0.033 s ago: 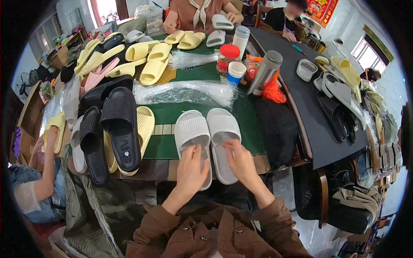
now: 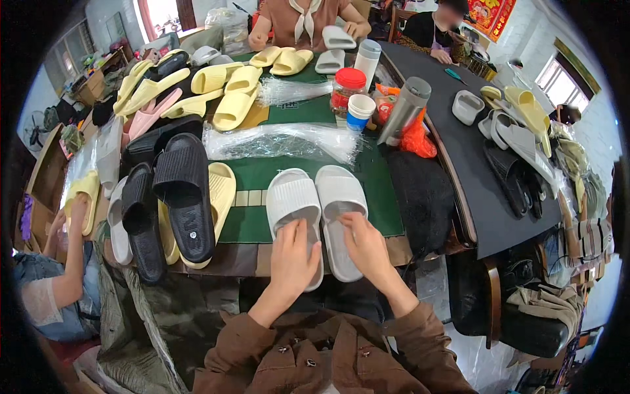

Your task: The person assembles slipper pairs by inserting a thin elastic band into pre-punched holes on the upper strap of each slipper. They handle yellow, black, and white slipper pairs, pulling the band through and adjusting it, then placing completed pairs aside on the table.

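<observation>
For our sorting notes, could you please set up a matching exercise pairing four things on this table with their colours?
Things:
1. pair of slides under the person's hands
2. big ribbed slide at the left
3. jar lid
4. slides behind the clear bags

Colours:
A. red
B. pale yellow
C. light grey
D. black

Pairs: 1-C, 2-D, 3-A, 4-B

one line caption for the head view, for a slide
Left hand and right hand rest on a pair of white slides on a green mat.
</observation>
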### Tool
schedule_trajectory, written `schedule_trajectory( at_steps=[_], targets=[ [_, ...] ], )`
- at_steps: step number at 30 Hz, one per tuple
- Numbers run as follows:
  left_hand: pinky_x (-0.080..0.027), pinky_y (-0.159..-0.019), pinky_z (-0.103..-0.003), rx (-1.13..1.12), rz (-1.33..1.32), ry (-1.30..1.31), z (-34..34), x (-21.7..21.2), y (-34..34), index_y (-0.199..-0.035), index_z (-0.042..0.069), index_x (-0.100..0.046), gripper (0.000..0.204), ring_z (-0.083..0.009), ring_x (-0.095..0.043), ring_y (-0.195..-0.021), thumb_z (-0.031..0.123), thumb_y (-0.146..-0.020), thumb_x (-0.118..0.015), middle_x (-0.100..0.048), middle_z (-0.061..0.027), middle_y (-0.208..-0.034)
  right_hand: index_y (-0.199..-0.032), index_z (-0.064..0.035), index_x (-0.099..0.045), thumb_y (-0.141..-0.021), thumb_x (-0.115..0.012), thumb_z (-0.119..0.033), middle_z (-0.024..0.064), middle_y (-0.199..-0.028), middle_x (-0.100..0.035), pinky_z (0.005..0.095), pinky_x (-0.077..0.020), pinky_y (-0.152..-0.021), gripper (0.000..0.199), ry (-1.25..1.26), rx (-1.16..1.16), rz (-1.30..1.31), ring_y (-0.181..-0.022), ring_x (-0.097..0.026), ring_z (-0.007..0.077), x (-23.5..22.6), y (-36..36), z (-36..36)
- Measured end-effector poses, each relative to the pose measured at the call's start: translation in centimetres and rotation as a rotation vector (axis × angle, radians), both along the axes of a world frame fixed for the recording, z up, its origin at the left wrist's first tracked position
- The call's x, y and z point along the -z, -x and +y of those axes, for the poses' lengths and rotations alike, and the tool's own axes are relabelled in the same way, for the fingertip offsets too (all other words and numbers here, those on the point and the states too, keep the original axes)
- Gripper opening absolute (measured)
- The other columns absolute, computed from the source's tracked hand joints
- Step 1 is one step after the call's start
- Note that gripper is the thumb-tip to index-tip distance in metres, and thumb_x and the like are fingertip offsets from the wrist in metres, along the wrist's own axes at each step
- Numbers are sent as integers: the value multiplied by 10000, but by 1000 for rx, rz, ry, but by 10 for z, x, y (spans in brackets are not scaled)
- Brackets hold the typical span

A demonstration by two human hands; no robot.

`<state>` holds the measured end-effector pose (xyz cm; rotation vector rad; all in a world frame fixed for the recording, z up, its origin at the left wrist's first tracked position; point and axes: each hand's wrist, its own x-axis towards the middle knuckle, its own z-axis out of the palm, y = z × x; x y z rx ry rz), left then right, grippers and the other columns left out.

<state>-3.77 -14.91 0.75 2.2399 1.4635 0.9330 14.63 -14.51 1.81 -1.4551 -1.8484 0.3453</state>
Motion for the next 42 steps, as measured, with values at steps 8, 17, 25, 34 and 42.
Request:
schedule_trajectory(
  at_steps=[8,17,25,34,42],
  targets=[
    [-318,-1042,-492,-30,118,-17,19,6,-10,-1323,-144,-363,834,-434,-393,-1240,389,-785,-713,-403,-290,-1331,-1050,33,-507,-830,-570,-50,209,-1001,-587,459,-480,-820,243,3,-3,-288,-964,-573,392,8,11,20],
    [-284,-1047,-532,17,156,217,40,5,-13,-1352,-102,-349,965,-443,-366,-1271,430,-671,-780,-377,-273,-1368,-1065,50,-506,-894,-497,-150,256,-1119,-570,529,-392,-905,263,117,-48,-187,-1068,-516,429,27,10,44],
    [-355,-984,-537,-72,131,174,51,9,-33,-1191,-118,-498,765,-456,-501,-1133,394,-681,-750,-514,-304,-1206,-1135,67,-494,-919,-444,-208,285,-1213,-520,526,-317,-978,353,355,-108,-3,-1168,-435,454,10,7,46],
    [-417,-883,-547,-99,122,73,57,19,-35,-1035,-92,-600,479,-453,-591,-949,330,-814,-651,-615,-298,-983,-1250,40,-458,-986,-374,-315,254,-1290,-478,393,-304,-1035,450,697,-173,257,-1200,-444,366,-4,-7,52],
    [-497,-807,-515,-58,174,331,65,3,-36,-1051,-100,-586,475,-453,-610,-948,317,-833,-646,-593,-328,-1062,-1113,20,-522,-960,-377,-332,270,-1205,-513,464,-331,-979,410,582,-211,137,-1168,-443,428,1,-3,51]
  ],
)
